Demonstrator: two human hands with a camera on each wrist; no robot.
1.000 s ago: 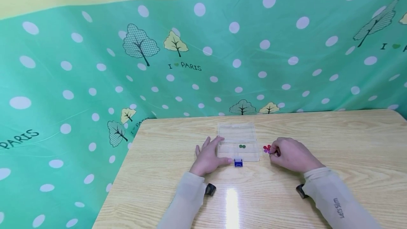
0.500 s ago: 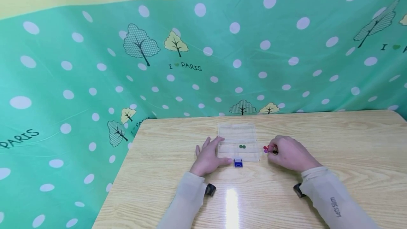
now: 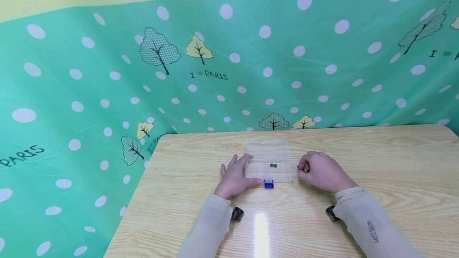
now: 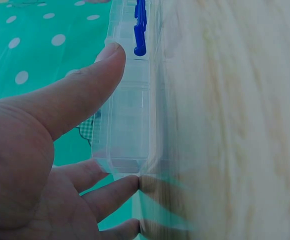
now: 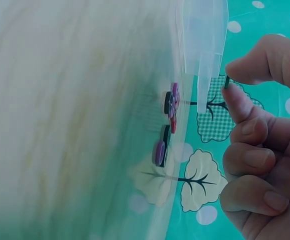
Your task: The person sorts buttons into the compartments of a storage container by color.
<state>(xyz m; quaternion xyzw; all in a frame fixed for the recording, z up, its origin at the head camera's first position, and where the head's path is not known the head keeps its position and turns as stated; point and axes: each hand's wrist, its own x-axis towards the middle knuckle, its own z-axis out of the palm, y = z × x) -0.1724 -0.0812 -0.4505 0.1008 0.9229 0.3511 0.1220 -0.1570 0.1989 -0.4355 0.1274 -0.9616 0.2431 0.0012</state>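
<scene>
A clear plastic divided box [image 3: 267,149] lies on the table with its lid raised at the back. Two green buttons [image 3: 273,165] sit in one compartment. My left hand [image 3: 234,178] rests against the box's left side, thumb along the front near the blue latch [image 3: 269,184], fingers extended. Right of the box, my right hand [image 3: 320,172] pinches a dark green button [image 5: 227,81] between thumb and forefinger, raised above the table. Black, purple and red buttons [image 5: 160,152] lie on the table by that hand, mostly hidden behind it in the head view.
The wooden table [image 3: 193,158] extends to both sides of the box. A green dotted cloth [image 3: 222,106] hangs behind it and on the left. Black wrist straps [image 3: 237,214] are worn over the sleeves.
My right hand has moved left and slightly back, toward the box, and now covers most of the loose buttons in the head view. The left hand and the box have stayed put.
</scene>
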